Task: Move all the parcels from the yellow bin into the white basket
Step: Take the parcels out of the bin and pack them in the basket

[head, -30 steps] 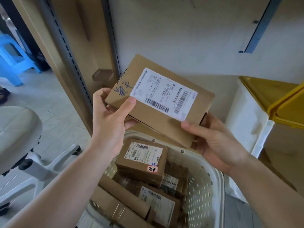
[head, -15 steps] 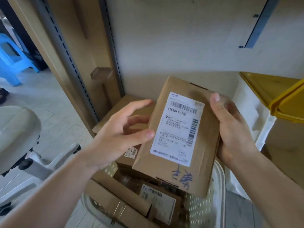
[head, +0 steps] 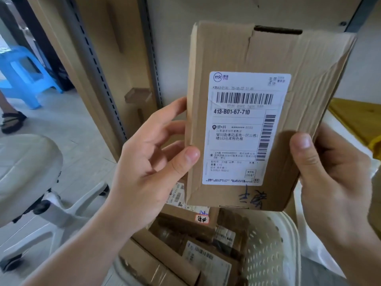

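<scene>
Fingers (head: 173, 129) gripping upright parcel (head: 268, 58), thumbs frontward

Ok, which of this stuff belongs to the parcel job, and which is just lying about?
Job:
- held parcel, gripped by left hand and right hand
- white basket below it
- parcels in the basket
- yellow bin, right edge

Lying about:
- white swivel chair
- blue stool
- shelf upright

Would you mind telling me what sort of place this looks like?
Probably a parcel sorting or pickup room: a labelled cardboard parcel in hand, a white basket of more parcels, and slotted shelving uprights.
</scene>
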